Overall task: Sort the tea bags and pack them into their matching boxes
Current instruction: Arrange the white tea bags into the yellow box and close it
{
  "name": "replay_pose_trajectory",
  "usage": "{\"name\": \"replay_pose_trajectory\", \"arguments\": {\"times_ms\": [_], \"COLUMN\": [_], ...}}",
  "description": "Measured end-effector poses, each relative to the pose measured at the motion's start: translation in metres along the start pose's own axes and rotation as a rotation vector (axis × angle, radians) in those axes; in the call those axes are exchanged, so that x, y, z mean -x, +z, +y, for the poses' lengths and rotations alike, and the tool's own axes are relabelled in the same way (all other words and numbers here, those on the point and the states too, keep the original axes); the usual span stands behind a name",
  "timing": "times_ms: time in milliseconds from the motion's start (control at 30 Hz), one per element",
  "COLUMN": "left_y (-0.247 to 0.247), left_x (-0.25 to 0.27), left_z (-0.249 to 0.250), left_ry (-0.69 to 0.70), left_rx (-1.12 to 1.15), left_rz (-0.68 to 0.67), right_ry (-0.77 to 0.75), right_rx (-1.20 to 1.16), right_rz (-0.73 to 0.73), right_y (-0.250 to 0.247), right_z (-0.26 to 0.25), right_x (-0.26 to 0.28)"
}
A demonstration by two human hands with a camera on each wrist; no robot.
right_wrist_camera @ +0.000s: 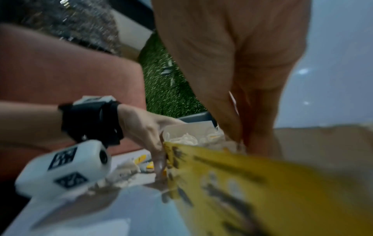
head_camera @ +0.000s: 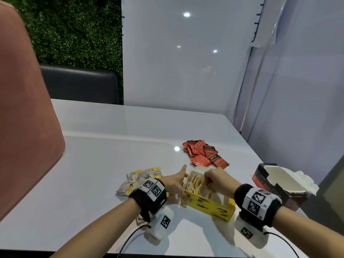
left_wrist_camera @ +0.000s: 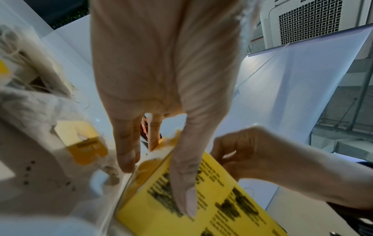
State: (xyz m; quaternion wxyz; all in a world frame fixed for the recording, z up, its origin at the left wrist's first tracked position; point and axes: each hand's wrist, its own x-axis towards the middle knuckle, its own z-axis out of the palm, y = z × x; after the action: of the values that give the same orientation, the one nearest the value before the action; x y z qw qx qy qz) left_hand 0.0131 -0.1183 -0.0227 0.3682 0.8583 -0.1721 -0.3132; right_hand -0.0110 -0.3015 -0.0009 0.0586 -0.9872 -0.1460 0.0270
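Two hands are working at the yellow box [head_camera: 208, 203], which is sitting nearest the person on the white surface [head_camera: 111, 146], its long axis running from near right to far left and its open top facing up. The left hand [head_camera: 175, 183] is bracing the box's far-left end, fingers straight along the side wall and thumb [left_wrist_camera: 185, 183] lying flat down the printed face, so its grip is wide and is pressing, not clasping. The right hand [head_camera: 217, 179] is reaching over the open top with its fingers curled down into the row of bags already standing inside; whether they are pinching a bag or only tucking them down I cannot tell, as the right wrist view is blurring there. Just left of the box, under the left wrist, the loose yellow-tagged tea bags [head_camera: 137, 178] are lying in a heap, so the left hand is the nearer one for the next pick, and the way from heap to box is running rightward. Farther out, the red sachets [head_camera: 204, 153] are waiting in a pile beyond the yellow box, well apart from the open red box [head_camera: 271, 181] standing off to the right.
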Motion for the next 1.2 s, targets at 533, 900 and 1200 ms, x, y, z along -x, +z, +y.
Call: {"name": "replay_pose_trajectory", "arguments": {"times_ms": [533,900,1200], "left_y": [0.005,-0.104,-0.085], "left_x": [0.003,0.082,0.079], "left_z": [0.014,-0.091,-0.122], "left_ry": [0.215,-0.082,-0.411], "left_rx": [-0.063,0.033,0.020], "left_rz": [-0.032,0.506,0.482], "right_ry": [0.105,-0.007,0.004], "right_rx": [-0.087,-0.452,-0.271], "right_rz": [-0.115,0.019,-0.133], "right_y": [0.009,-0.044,0.022], "right_z": [-0.005,-0.048,-0.139], "right_x": [-0.019,0.003,-0.050]}}
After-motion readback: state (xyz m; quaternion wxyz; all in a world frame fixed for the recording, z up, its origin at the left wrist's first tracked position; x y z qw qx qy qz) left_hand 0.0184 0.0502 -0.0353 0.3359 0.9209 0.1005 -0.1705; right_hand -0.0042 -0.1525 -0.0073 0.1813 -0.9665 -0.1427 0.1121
